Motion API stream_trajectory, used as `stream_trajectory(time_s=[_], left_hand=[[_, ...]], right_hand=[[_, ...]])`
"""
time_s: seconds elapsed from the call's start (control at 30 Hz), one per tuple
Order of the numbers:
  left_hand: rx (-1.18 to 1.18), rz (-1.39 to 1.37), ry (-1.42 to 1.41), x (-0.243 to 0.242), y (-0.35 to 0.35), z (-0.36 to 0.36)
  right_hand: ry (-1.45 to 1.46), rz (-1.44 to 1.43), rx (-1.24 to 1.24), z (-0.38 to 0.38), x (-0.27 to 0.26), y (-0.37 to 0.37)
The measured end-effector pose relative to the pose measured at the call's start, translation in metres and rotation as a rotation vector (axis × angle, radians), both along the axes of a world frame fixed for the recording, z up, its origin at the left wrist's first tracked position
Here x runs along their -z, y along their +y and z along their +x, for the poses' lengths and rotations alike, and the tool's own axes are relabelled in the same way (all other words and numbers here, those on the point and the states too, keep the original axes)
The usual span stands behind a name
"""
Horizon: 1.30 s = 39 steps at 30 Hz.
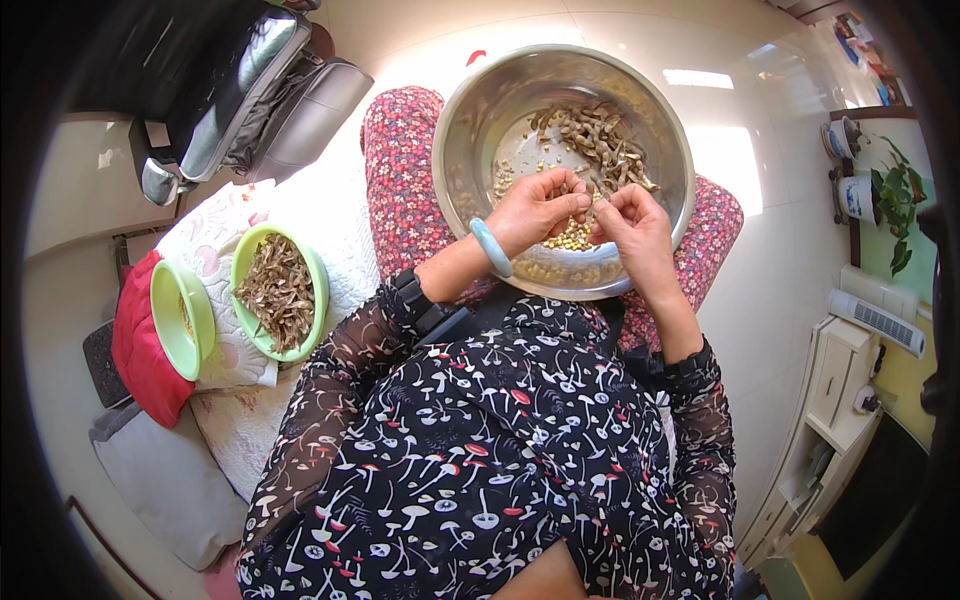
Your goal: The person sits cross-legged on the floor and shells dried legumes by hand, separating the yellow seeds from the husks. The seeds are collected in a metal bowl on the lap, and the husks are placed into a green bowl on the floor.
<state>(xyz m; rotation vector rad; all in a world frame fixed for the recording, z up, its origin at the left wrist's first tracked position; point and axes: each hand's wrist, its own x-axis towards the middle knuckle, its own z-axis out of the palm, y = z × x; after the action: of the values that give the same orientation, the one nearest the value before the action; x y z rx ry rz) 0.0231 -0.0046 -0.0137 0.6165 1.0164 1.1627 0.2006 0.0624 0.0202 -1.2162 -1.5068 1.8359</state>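
Note:
A wide stainless steel basin rests on my lap. Dried brown bean pods lie heaped on its far side, and loose yellowish beans are gathered at the near side, below my hands. Over the basin my left hand, with a pale bangle at the wrist, has its thumb and fingertips pinched together. My right hand is close beside it, thumb and forefinger pinched at a small pod or bean between the two hands. What each hand grips is too small to tell exactly.
To the left, a green bowl full of pods or husks stands on a quilted cover. Another green bowl with some yellowish beans inside is tilted beside a red cloth. Grey cushion nearer; white cabinet at right.

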Motion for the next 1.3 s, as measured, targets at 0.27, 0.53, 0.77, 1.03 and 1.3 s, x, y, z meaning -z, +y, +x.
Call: stream_trajectory(time_s=[0.27, 0.53, 0.77, 1.03, 1.3], left_hand=[[-0.015, 0.063, -0.097, 0.002, -0.002, -0.003], [-0.106, 0.234, 0.086, -0.002, -0.001, 0.006], [-0.127, 0.223, -0.141, -0.007, 0.001, 0.008], [-0.128, 0.120, -0.178, -0.009, -0.002, 0.007], [0.030, -0.033, -0.152, -0.014, -0.006, -0.009]], right_hand=[[0.071, -0.223, -0.053, 0.006, -0.004, -0.004], [0.142, -0.249, -0.105, 0.002, -0.009, -0.002], [0.146, -0.108, -0.090, -0.002, -0.014, -0.006], [0.048, 0.012, -0.037, 0.003, -0.013, -0.005], [0.007, 0.144, -0.045, -0.001, -0.019, -0.009]])
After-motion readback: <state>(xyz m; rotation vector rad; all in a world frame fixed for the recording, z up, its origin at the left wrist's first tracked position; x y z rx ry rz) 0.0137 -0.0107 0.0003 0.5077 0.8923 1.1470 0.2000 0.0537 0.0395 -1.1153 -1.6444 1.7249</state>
